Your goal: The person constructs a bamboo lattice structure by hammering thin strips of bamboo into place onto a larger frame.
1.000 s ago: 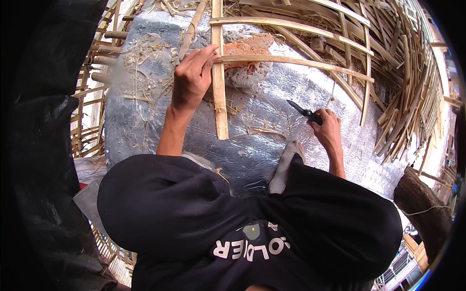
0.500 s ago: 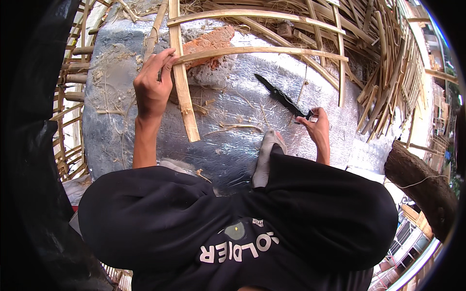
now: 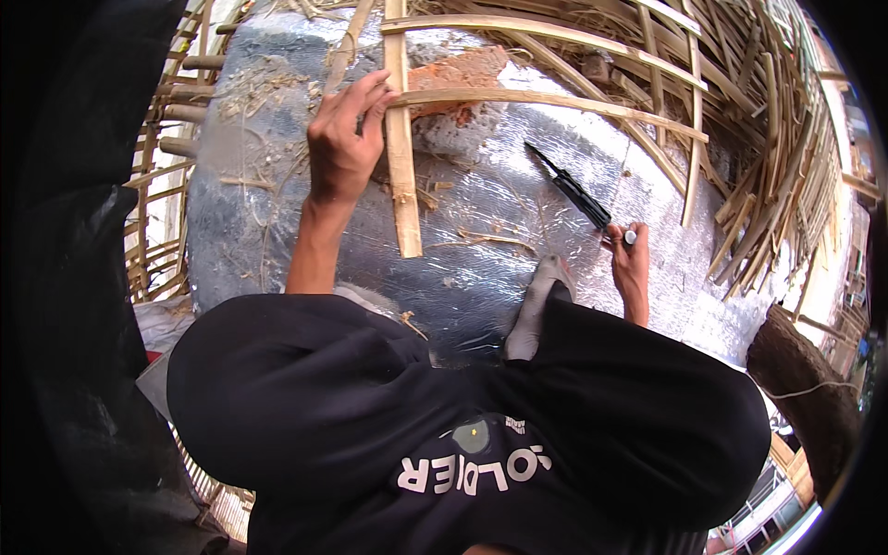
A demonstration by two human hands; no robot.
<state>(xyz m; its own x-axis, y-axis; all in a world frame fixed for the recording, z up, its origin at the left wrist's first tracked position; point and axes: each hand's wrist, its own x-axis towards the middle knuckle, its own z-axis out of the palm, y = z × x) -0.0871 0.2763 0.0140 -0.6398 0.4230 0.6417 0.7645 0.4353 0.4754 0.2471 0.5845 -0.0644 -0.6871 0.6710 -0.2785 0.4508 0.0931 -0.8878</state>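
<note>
My left hand (image 3: 340, 139) is closed in a pinch at the near joint of a bamboo lattice. There the end of a slightly bowed crosswise strip (image 3: 555, 104) meets a flat lengthwise strip (image 3: 404, 203); the fingertips hide part of the joint. In my right hand (image 3: 632, 264) is a black knife (image 3: 583, 201), gripped by its handle end. Its dark pointed blade aims up and to the left, apart from the lattice. Under the lattice, near my left hand, lies a lump of red brick (image 3: 462, 79) with grey concrete on it.
A silvery foil sheet (image 3: 472, 296) covers the ground, with bamboo shavings scattered over it. A heap of split bamboo strips (image 3: 768, 148) lies at the far right. One foot (image 3: 527, 319) rests between the hands. A thick brown log (image 3: 805, 398) is at the right; a bamboo slat structure (image 3: 162, 185) stands left.
The view has swung, so most things sit further right in it. My right hand has turned the knife a little in its grip. My left hand keeps its pinch at the joint.
</note>
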